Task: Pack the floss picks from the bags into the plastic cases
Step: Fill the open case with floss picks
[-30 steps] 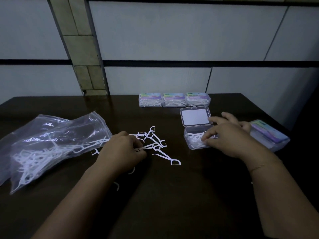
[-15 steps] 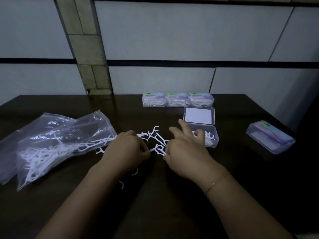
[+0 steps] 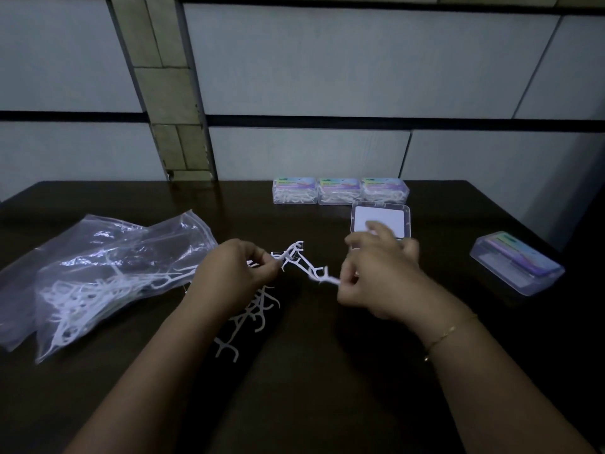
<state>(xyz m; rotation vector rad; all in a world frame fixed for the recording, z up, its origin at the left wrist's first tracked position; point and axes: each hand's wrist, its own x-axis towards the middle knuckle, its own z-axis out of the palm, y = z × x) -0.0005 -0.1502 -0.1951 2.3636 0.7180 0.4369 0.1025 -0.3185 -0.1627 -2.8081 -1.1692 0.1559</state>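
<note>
Grey wall panels stand behind a dark table (image 3: 327, 388). Two clear plastic bags (image 3: 108, 280) of floss picks lie at the left, as before. Three filled cases (image 3: 340, 191) line the far edge, and a closed case (image 3: 517, 262) sits well apart at the right. The open case (image 3: 381, 221) is now partly hidden by the right hand (image 3: 379, 273), which has risen from the table and pinches a floss pick (image 3: 322, 276). The left hand (image 3: 234, 273), also lifted, pinches a small bunch of picks (image 3: 291, 253). Loose picks (image 3: 252, 316) lie beneath it.
</note>
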